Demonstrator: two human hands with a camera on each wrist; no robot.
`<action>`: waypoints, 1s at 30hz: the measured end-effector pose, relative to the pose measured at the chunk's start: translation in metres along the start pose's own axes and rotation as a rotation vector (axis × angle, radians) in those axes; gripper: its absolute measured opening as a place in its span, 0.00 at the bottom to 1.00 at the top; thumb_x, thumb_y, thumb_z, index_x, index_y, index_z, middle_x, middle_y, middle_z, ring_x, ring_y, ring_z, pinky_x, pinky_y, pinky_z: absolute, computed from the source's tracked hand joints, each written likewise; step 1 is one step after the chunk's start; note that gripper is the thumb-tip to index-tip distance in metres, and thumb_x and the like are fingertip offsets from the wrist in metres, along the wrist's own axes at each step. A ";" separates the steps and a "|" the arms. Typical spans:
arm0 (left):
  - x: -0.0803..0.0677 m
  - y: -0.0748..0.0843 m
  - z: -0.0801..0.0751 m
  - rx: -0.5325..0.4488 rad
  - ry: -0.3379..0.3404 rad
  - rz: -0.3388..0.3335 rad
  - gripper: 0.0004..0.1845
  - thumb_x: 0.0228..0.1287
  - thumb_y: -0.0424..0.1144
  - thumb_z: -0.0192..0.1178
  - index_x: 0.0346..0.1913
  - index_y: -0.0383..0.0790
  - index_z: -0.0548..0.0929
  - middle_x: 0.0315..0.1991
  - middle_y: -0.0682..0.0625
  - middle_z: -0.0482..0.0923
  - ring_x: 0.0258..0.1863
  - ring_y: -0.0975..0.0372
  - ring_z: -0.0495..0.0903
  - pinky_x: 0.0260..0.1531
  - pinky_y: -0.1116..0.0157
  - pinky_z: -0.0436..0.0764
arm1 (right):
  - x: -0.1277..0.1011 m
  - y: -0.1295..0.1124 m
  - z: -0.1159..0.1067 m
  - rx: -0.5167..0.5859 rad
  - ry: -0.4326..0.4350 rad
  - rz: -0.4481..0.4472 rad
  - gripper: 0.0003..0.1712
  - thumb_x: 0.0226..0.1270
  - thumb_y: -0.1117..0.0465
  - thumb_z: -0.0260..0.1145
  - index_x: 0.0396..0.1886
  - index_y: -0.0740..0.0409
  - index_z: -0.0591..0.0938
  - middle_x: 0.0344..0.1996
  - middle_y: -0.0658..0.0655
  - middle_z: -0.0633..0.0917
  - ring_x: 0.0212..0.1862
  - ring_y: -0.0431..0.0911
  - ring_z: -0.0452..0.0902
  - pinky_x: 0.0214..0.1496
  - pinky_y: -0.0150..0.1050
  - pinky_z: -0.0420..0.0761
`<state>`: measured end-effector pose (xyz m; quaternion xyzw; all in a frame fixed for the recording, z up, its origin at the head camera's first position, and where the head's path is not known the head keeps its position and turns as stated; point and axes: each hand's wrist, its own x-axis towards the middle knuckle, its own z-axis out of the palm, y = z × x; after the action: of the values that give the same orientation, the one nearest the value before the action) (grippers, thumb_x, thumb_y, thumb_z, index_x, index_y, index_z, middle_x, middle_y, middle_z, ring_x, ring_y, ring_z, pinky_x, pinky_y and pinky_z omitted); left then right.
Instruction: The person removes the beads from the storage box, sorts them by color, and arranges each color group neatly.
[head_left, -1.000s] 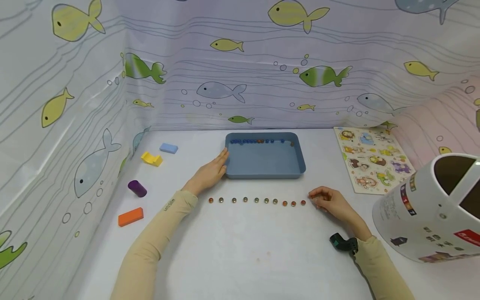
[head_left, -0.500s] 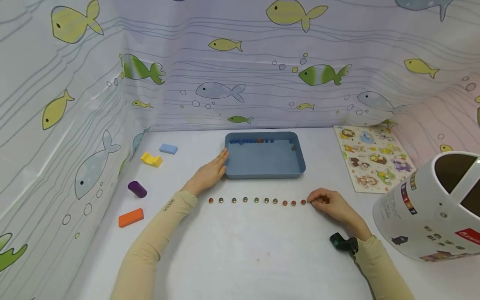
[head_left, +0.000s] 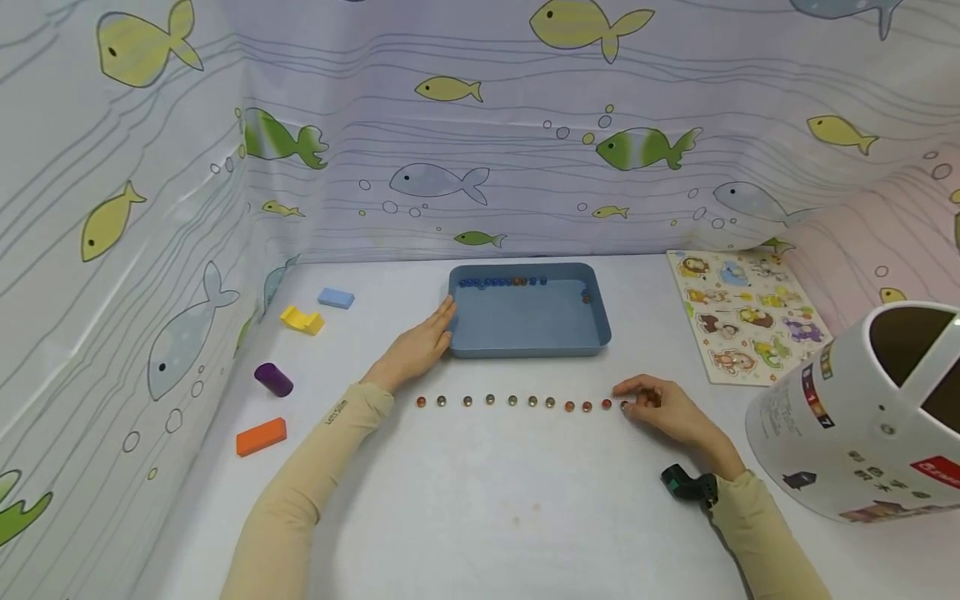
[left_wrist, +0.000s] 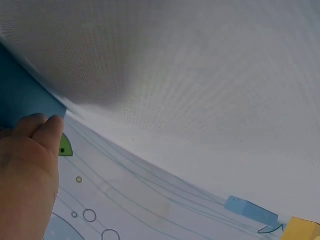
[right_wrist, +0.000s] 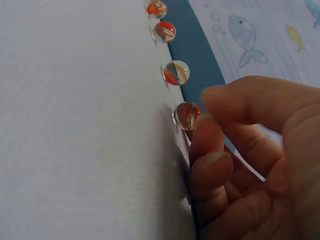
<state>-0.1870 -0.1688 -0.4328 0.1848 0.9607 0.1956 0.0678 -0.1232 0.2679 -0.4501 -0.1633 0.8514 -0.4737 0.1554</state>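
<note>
End marble (right_wrist: 187,115): one, at the right end of the row, just beside its neighbour and seemingly resting on the table (head_left: 480,500); a fingertip lies against it or very near, perhaps to keep it from rolling.
Right hand (head_left: 671,410): one, its grip apart, the upper fingertip clear of the marble; the low, hovering pose would suit steadying something round without squeezing it.
Marble row (head_left: 513,401): eleven, end marble included, in a nearly straight line with small gaps, probably so none knocks another. From the left: one reddish, six paler, three reddish, then the end one.
Left hand (head_left: 416,346): one, fingers straight and together against the tray's left wall, holding nothing; it likely braces the tray.
Tray (head_left: 528,350): one, grey-blue, beyond the row; its raised rim presumably keeps loose marbles in.
Tray marbles (head_left: 543,282): along the far wall, two orange with two blue to their right; the blue run to their left is too tightly packed to count surely. By the right wall, one blue and one orange.
Blocks (head_left: 261,436): four at the left, one each of blue, yellow, purple and orange, apparently set aside.
Picture board (head_left: 750,321): one, flat, far right.
Bucket (head_left: 847,425): one, white, nearer right.
</note>
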 end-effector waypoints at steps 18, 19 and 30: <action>-0.001 -0.002 -0.001 -0.016 -0.011 0.000 0.30 0.78 0.42 0.37 0.77 0.38 0.46 0.79 0.48 0.37 0.77 0.52 0.51 0.75 0.53 0.59 | 0.072 -0.062 -0.035 0.234 0.069 -0.092 0.25 0.75 0.54 0.55 0.57 0.72 0.74 0.47 0.43 0.84 0.45 0.35 0.82 0.60 0.33 0.78; -0.001 -0.003 -0.001 -0.017 -0.010 -0.004 0.30 0.78 0.42 0.37 0.77 0.38 0.46 0.79 0.48 0.38 0.77 0.52 0.51 0.75 0.53 0.59 | 0.082 -0.068 -0.034 0.228 0.047 -0.073 0.26 0.75 0.53 0.55 0.58 0.71 0.73 0.49 0.48 0.83 0.46 0.36 0.82 0.64 0.37 0.76; 0.000 0.001 -0.003 -0.021 -0.014 -0.028 0.30 0.78 0.42 0.37 0.77 0.38 0.48 0.79 0.49 0.38 0.76 0.52 0.52 0.74 0.53 0.59 | 0.176 -0.080 -0.010 0.190 0.062 0.179 0.28 0.79 0.52 0.47 0.64 0.70 0.72 0.59 0.72 0.78 0.61 0.61 0.76 0.76 0.53 0.61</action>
<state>-0.1870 -0.1689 -0.4293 0.1717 0.9607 0.2035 0.0791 -0.2751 0.1608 -0.3965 -0.0565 0.8183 -0.5412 0.1853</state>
